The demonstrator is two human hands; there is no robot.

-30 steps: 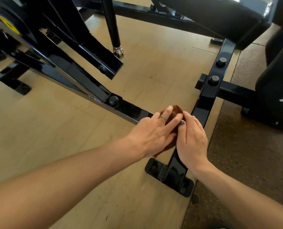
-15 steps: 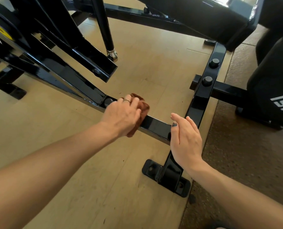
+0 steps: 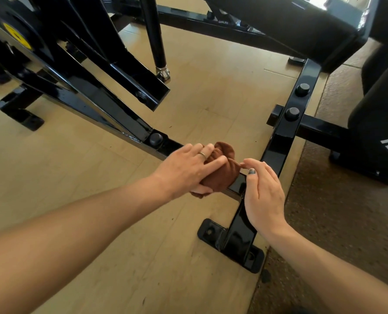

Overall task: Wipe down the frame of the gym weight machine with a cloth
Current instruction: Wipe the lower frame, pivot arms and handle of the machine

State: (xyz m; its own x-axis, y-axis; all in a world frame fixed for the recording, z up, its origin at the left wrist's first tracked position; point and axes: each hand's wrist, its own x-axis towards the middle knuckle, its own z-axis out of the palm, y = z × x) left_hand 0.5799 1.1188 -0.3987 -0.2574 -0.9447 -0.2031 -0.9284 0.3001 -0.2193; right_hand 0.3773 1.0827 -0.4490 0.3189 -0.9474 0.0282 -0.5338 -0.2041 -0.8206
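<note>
A brown cloth [image 3: 224, 171] is bunched over the low black crossbar [image 3: 172, 146] of the weight machine frame, near its joint with the long side rail [image 3: 286, 130]. My left hand [image 3: 188, 168] grips the cloth, fingers over its top and thumb beneath it. Just to the right, my right hand [image 3: 263, 196] rests on the side rail, its fingertips touching the cloth's edge. Whether those fingertips pinch the cloth is unclear. The crossbar under the cloth is hidden.
Slanted black frame beams [image 3: 111, 87] and a pole [image 3: 154, 37] rise at the left. A black padded bench [image 3: 301, 26] sits at the back right. A bolted foot plate [image 3: 231, 245] lies on the wooden platform [image 3: 75, 177]; dark rubber flooring [image 3: 324, 223] lies to the right.
My left hand has slid the cloth back to the right along the crossbar, toward the side rail. My right hand has shifted slightly and now reaches the cloth's edge.
</note>
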